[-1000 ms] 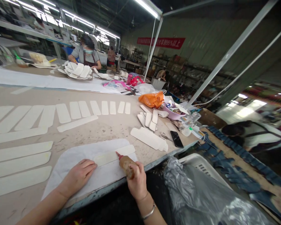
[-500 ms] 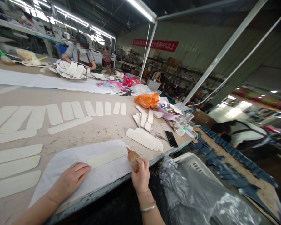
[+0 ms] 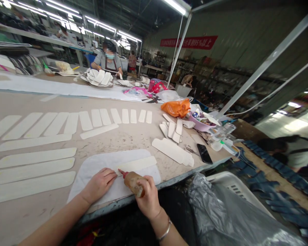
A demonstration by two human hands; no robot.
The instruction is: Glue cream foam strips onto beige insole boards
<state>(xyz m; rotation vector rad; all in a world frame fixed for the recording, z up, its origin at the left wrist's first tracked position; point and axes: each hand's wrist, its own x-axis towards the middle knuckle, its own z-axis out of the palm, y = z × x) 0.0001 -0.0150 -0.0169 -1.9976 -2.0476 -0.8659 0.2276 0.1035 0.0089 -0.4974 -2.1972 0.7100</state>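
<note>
My right hand [image 3: 149, 200] is wrapped round a squeeze bottle [image 3: 133, 183] of brownish, glue-like liquid. Its red nozzle points left and reaches the near edge of a long off-white strip [image 3: 142, 164]. That strip lies on a rounded white sheet [image 3: 92, 162] at the table's front edge. With fingers lying flat, my left hand [image 3: 100, 184] rests on the sheet, fingertips at the strip's left end. To the left, several similar long strips [image 3: 38, 155] lie in rows, and a line of shorter pieces [image 3: 106, 117] runs behind them.
Stacked off-white pieces [image 3: 170, 152], scissors [image 3: 189, 149] and a phone [image 3: 204, 153] lie to the right. Behind them are an orange bag [image 3: 176, 108] and a pink basin [image 3: 201, 125]. Grey plastic [image 3: 220, 205] covers a white basket below the edge. A co-worker [image 3: 108, 59] sits across the table.
The bottle has moved left along the strip, its nozzle going from the right end to near my left fingertips. My left hand stays at the strip's left end. The view has shifted left.
</note>
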